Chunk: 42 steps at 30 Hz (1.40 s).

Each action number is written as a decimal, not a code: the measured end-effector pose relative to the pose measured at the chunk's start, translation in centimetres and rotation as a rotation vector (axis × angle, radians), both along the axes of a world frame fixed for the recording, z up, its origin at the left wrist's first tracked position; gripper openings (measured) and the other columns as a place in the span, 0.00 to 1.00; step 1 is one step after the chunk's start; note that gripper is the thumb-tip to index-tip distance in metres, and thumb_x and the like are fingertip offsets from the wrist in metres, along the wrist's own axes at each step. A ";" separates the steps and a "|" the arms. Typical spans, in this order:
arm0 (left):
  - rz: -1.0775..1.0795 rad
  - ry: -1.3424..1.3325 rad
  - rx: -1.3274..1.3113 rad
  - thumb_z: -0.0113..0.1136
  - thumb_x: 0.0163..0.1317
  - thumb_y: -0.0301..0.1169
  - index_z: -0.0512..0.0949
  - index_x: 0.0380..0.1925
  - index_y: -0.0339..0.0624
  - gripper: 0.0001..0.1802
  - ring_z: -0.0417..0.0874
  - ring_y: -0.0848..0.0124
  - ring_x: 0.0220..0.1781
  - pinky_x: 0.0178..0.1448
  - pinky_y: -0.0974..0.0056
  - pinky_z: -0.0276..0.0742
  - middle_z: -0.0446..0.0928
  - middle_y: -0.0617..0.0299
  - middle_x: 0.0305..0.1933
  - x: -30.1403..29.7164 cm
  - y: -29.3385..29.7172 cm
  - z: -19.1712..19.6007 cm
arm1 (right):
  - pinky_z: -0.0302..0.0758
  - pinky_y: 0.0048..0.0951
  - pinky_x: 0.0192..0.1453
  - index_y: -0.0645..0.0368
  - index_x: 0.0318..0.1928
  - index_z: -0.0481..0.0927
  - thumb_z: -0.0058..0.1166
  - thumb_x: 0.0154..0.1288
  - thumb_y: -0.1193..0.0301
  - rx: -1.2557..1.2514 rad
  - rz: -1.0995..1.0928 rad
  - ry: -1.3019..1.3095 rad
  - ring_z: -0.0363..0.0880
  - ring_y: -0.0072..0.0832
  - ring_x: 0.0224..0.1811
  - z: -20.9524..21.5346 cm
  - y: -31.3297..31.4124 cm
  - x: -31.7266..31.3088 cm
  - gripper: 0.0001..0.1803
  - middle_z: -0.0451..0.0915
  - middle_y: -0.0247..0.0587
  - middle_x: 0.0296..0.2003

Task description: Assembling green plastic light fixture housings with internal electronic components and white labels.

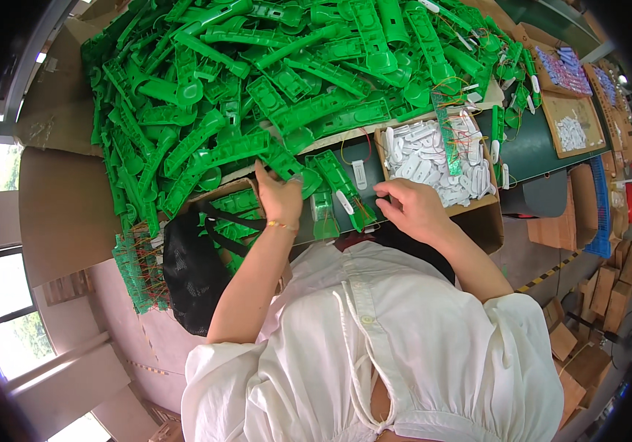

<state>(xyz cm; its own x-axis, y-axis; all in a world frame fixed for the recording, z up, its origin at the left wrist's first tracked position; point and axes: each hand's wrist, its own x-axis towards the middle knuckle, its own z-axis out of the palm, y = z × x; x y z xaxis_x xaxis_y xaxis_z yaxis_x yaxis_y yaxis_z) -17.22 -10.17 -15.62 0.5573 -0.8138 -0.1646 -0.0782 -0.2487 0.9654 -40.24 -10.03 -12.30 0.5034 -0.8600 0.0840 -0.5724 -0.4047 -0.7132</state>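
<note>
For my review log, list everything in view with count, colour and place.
Worktable: one, dark green, behind the hands
Shells: many, green, heaped across the top
White parts: many, white, boxed right of centre
Loose white part: one, white, between the hands
Circuit boards: many, green, stacked at left
Black bag: one, black, beside the left forearm
Cartons: several, brown, left and right
Blue crate: one, blue, far right
Windows: several, bright, far left
Blouse: one, white, lower centre
Left hand: one, bare, at a shell
Right hand: one, bare, near the white parts
</note>
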 end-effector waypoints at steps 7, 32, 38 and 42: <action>-0.053 0.961 0.127 0.49 0.58 0.23 0.70 0.44 0.35 0.13 0.76 0.64 0.45 0.54 0.62 0.72 0.74 0.56 0.42 2.9 3.2 5.3 | 0.71 0.27 0.26 0.59 0.34 0.79 0.55 0.54 0.78 -0.139 -0.182 -0.110 0.77 0.29 0.28 -1.0 -3.0 -2.9 0.06 0.78 0.38 0.28; -0.636 0.884 -0.040 0.69 0.44 0.46 0.57 0.60 0.37 0.47 0.78 0.70 0.45 0.44 0.67 0.77 0.71 0.53 0.52 -0.3 3.5 6.8 | 0.72 0.38 0.31 0.57 0.24 0.78 0.57 0.53 0.66 -0.299 -0.406 0.210 0.76 0.37 0.31 -2.3 -8.1 0.2 0.08 0.75 0.40 0.24; -0.431 1.041 -0.234 0.52 0.59 0.31 0.50 0.65 0.40 0.36 0.74 0.68 0.47 0.57 0.62 0.71 0.71 0.61 0.39 2.6 1.1 7.5 | 0.67 0.29 0.19 0.60 0.27 0.66 0.51 0.53 0.77 -0.302 -0.440 -0.216 0.74 0.27 0.17 -0.3 -7.9 -1.3 0.07 0.78 0.42 0.25; -0.518 0.774 -0.200 0.47 0.61 0.28 0.57 0.60 0.41 0.26 0.78 0.67 0.40 0.47 0.61 0.77 0.73 0.56 0.42 2.4 -0.2 7.3 | 0.66 0.19 0.18 0.58 0.23 0.58 0.45 0.51 0.84 0.086 -0.379 -0.609 0.70 0.18 0.16 -0.1 -6.2 -0.8 0.11 0.79 0.44 0.26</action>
<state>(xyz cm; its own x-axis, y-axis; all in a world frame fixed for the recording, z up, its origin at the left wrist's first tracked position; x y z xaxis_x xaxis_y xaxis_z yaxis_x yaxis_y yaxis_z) -14.86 -10.39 -8.30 -0.0853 -0.9822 -0.1674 0.5464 -0.1865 0.8165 -41.03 -16.22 -12.37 0.0549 -0.9823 0.1789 -0.1524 -0.1853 -0.9708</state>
